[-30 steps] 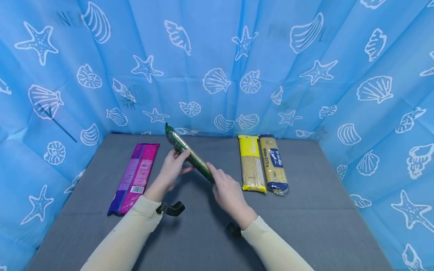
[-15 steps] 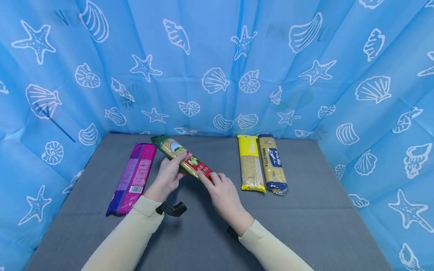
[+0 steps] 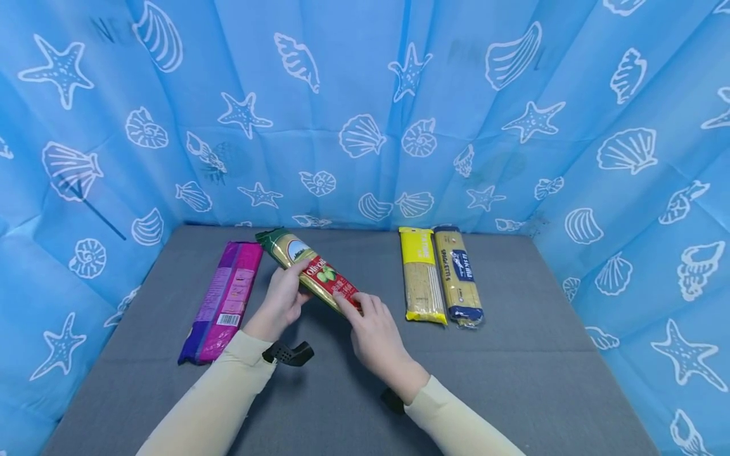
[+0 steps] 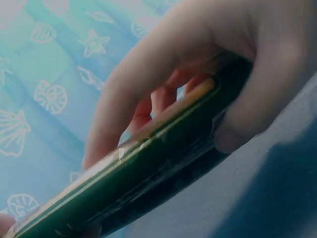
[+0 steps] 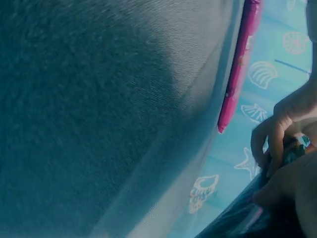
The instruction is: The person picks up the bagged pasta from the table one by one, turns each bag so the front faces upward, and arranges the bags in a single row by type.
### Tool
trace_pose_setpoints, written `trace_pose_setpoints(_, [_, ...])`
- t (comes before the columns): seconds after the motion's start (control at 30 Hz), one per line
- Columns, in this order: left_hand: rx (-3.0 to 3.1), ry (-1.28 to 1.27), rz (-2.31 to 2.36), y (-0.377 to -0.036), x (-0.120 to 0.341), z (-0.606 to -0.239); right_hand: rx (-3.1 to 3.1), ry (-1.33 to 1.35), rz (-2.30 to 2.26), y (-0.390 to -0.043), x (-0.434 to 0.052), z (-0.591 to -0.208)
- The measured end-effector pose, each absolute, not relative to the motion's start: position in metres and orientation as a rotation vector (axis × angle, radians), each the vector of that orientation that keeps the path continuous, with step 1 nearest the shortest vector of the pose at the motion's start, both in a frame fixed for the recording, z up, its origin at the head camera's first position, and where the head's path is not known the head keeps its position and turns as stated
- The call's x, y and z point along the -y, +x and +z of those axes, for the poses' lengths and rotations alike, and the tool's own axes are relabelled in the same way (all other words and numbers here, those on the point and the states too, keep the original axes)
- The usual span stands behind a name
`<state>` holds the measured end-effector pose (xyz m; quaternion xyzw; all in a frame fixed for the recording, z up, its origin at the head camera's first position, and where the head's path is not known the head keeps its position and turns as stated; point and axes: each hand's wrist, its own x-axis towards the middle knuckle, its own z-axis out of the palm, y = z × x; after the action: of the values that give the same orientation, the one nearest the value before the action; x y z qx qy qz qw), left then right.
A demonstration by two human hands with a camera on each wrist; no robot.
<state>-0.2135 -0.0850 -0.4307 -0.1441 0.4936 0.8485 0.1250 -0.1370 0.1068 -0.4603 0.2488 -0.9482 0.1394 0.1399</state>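
A green, gold and red packet of pasta (image 3: 322, 271) is held at a slant over the table's middle, its red label with olives facing up. My left hand (image 3: 283, 297) grips its left edge, thumb over the front. In the left wrist view, fingers (image 4: 111, 116) curl over one side of the packet (image 4: 148, 173) and the thumb presses the other. At the lower right end my right hand (image 3: 377, 335) holds the packet between thumb and fingers. The right wrist view shows that hand's fingers only in part, at its lower right corner.
A pink and purple packet (image 3: 224, 303) lies on the left of the grey table (image 3: 513, 392). To the right, a yellow pasta packet (image 3: 423, 275) and a blue-banded spaghetti packet (image 3: 459, 275) lie side by side. A blue shell-print curtain (image 3: 365, 95) surrounds the table.
The packet has turned from its narrow side to its labelled face and come down a little, its far end swinging left. Both hands keep hold of it; the other packets stay put.
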Motion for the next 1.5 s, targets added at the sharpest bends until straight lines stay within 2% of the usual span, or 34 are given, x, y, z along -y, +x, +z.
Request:
trace_pose_setpoints(0.2, [-1.424,-0.383,2.484,-0.214,0.09,-0.432,2.822,0.739,0.792,-0.138,-0.118,-0.455])
trace_pose_setpoints(0.4, [-1.521,-0.314,2.444,-0.213,0.093,-0.431,2.798,0.528,1.308,-0.143,-0.128,-0.457])
trace_pose_setpoints(0.6, [-1.614,-0.251,2.403,-0.214,0.093,-0.432,2.772,0.387,1.508,-0.146,-0.132,-0.461])
trace_pose_setpoints(0.93, [-1.705,-0.125,2.35,-0.214,0.089,-0.438,2.804,0.41,2.025,-0.137,-0.128,-0.469])
trace_pose_setpoints(1.17, [-1.924,-0.098,2.168,-0.213,0.086,-0.446,2.714,0.507,2.136,-0.136,-0.126,-0.475])
trace_pose_setpoints(1.5, [-2.014,-0.055,2.104,-0.212,0.082,-0.458,2.722,0.487,2.047,-0.133,-0.127,-0.478])
